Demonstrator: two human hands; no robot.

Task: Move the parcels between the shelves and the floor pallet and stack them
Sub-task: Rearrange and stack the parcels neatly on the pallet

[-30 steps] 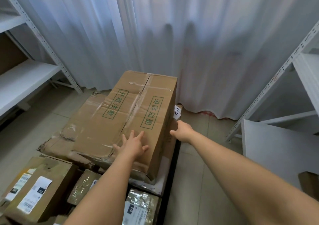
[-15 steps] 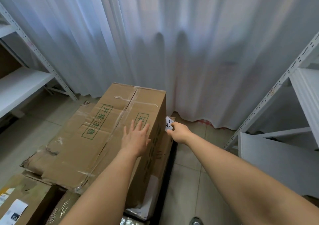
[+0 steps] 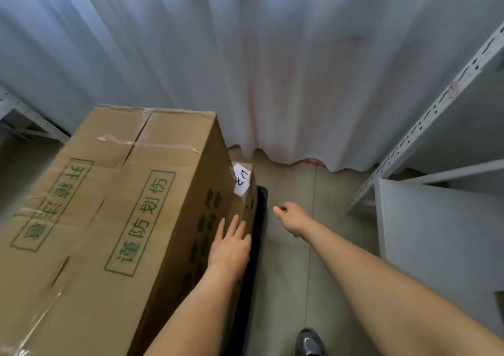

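Head-camera view: a large cardboard parcel [image 3: 117, 219], printed with green characters, is seen resting atop other cartons on the black floor pallet [image 3: 260, 219], its long axis running away from the person toward the white curtain [image 3: 272, 69]. The left hand [image 3: 230, 246] is laid flat, fingers straight, against the parcel's right side face; nothing is gripped. The right hand [image 3: 293, 218] is held in the air above the tiled floor [image 3: 294, 287], just right of the pallet edge, its fingers loosely curled and empty. A smaller box bearing a white label [image 3: 241, 179] is wedged beyond the left hand. White metal shelving [image 3: 425, 126] stands at right. The parcel lies left of both hands, so the left is judged nearer, with the right needing to cross for a two-handed lift.
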